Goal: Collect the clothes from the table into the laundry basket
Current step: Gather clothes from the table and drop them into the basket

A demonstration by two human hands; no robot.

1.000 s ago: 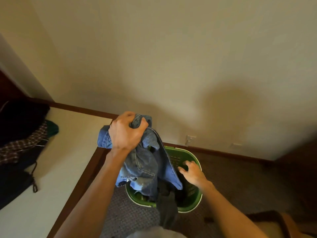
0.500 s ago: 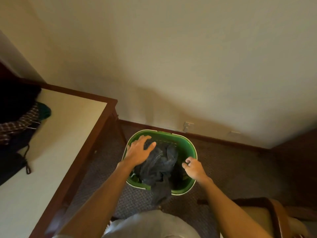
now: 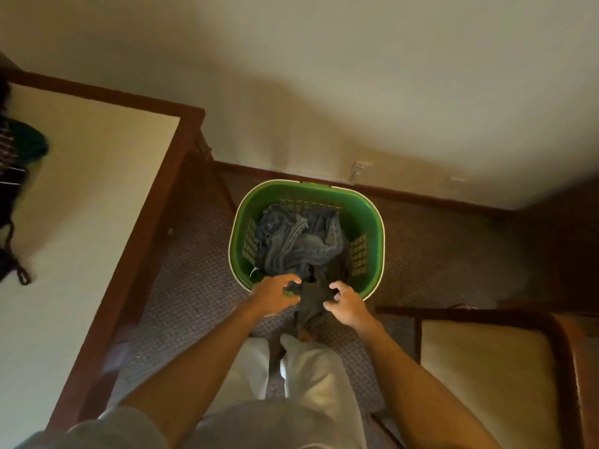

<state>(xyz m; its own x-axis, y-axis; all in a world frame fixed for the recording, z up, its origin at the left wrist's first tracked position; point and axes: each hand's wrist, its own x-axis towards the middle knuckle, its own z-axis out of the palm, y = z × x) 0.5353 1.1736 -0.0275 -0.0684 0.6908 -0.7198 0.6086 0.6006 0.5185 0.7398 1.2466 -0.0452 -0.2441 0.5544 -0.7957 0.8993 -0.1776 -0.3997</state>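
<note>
Head view: my left hand [image 3: 275,294] and right hand [image 3: 346,303] are both at the near rim of the green laundry basket [image 3: 369,222], which sits on the carpet [image 3: 194,286] against the wall [image 3: 324,92]. Between them a dark grey garment [image 3: 312,294] hangs over the near rim and trails down toward my legs. Left fingers [image 3: 291,280] are curled round its left edge, thumb under, gripping it. Right fingers [image 3: 335,288] are curled in, pinching its right edge. Both hands are touching the cloth, just beside each other with the garment bunched between. Denim jeans [image 3: 298,241] lie crumpled inside the basket, filling the middle, just beyond my fingertips and apart from them. Table [image 3: 81,205] with a pale top and dark wood edge stands on my left, well apart from the basket. Remaining clothes [image 3: 13,176] are piled at its far left edge, partly cut off by the frame: dark fabric, a plaid piece, something green, a drawstring hanging; they're blurred, so I can't tell the items apart. Cushioned chair [image 3: 486,377] is at lower right, near the basket. My light trousers [image 3: 308,367] show at the bottom.
</note>
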